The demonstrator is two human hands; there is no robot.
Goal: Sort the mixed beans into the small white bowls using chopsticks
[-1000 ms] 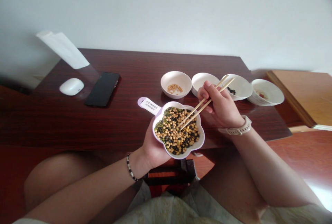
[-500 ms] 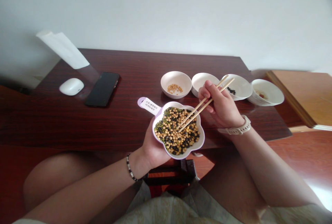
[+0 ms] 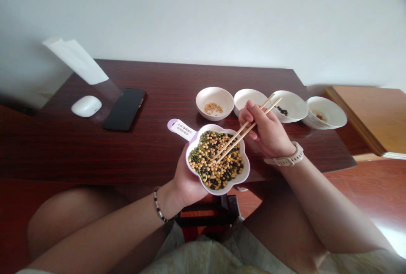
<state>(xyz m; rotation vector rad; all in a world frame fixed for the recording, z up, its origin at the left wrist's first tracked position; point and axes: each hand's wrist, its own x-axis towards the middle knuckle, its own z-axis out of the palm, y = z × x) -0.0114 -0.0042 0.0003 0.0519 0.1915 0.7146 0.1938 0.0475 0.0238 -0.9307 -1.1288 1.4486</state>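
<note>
Chopsticks [image 3: 234, 145] pinched in right hand [image 3: 269, 132], tips nudged slightly left among mixed beans [image 3: 218, 174]; flower-shaped bowl [image 3: 246, 172] cupped by left hand [image 3: 187, 181] at table's [image 3: 152, 168] near edge. Apparently still probing.

The left hand [image 3: 187, 184] cups; the right hand [image 3: 268, 132] pinches.

head view looks forward, down over nearby hands [image 3: 272, 134]

Left grip [image 3: 187, 181] cups a bowl [image 3: 246, 167] (mixed beans [image 3: 207, 167] inside); right grip [image 3: 269, 133] holds chopsticks [image 3: 242, 137].
</note>
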